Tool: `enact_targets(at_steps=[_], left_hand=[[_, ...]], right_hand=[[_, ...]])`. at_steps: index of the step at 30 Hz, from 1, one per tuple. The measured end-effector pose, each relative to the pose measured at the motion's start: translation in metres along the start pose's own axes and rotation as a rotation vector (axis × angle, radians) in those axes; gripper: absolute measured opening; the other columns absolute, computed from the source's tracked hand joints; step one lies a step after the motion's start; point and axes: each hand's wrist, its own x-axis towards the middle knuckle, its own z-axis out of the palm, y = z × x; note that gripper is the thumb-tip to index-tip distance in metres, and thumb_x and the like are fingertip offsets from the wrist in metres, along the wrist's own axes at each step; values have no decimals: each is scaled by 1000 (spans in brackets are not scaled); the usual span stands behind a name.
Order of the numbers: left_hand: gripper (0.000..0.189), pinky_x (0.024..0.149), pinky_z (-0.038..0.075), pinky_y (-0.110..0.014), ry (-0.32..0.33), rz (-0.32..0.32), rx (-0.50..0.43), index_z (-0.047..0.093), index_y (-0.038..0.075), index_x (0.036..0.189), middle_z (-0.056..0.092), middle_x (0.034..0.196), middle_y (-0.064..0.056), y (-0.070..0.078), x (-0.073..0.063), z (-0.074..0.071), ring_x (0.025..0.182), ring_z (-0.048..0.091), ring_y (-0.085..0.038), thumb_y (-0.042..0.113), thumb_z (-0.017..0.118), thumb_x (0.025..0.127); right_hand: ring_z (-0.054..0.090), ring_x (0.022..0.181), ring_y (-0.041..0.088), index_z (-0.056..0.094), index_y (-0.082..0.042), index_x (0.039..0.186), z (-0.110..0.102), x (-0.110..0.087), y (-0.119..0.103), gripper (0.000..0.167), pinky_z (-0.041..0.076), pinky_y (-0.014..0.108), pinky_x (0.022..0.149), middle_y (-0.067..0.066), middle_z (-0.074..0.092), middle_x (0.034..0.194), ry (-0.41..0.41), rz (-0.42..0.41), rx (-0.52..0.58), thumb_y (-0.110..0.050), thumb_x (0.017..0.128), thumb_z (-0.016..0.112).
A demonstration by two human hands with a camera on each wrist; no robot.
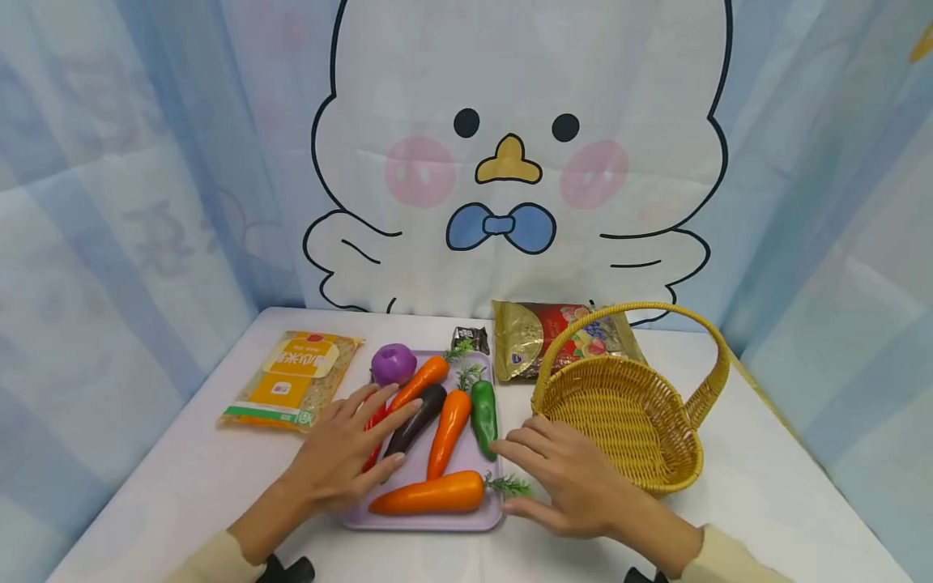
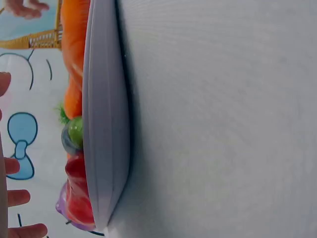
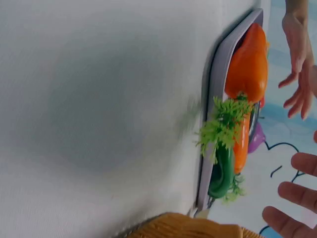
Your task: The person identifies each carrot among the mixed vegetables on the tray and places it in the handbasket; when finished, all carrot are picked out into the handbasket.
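Note:
My left hand hovers over the left side of a lilac tray, fingers spread and holding nothing. Just right of the tray is my right hand, also holding nothing, its fingers loosely bent. Three toy carrots lie on the tray with a dark eggplant and a green pepper. A purple onion sits at the tray's far left corner. Something red, shiny and elongated, is partly hidden under my left hand in the head view; it also shows in the left wrist view.
A yellow wicker basket with a tall handle stands right of the tray, close to my right hand. Behind it lies a gold and red bag. A small dark packet is behind the tray. A yellow grain bag lies left.

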Motion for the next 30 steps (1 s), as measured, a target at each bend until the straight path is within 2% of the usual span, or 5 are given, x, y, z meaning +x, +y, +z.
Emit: enact_targets(at_steps=[12, 16, 19, 24, 30], left_hand=[[69, 101, 44, -63, 15, -303, -165, 39, 23, 157, 53, 141, -15, -25, -2, 6, 125, 53, -36, 45, 61, 96], [68, 97, 48, -61, 35, -403, -241, 40, 16, 156, 58, 135, -16, -26, 1, 8, 117, 57, -35, 40, 61, 97], [64, 89, 52, -53, 41, -470, -300, 41, 11, 155, 61, 125, -16, -26, 3, 8, 101, 59, -30, 30, 59, 97], [60, 76, 50, -37, -5, -583, -390, 42, 6, 153, 62, 115, -14, -27, 7, 10, 83, 52, -22, 16, 55, 95], [58, 64, 48, -31, -65, -636, -467, 44, 0, 150, 63, 113, -16, -32, 10, 18, 74, 51, -20, 13, 56, 94]], right_hand=[[55, 94, 7, 66, -19, 125, 10, 22, -12, 46, 50, 22, 78, -6, 65, 110, -79, 128, 174, -30, 83, 80], [55, 98, 7, 66, -19, 125, 9, 29, -14, 46, 51, 23, 82, -6, 65, 114, -134, 159, 224, -27, 83, 80], [56, 105, 8, 67, -18, 124, 9, 34, -16, 43, 52, 26, 87, -6, 63, 117, -186, 171, 257, -26, 83, 78], [57, 110, 8, 68, -19, 124, 14, 40, -21, 42, 51, 29, 93, -7, 62, 122, -265, 187, 292, -28, 84, 78], [58, 109, 8, 69, -23, 123, 17, 47, -22, 41, 51, 32, 91, -10, 63, 123, -346, 254, 328, -30, 84, 79]])
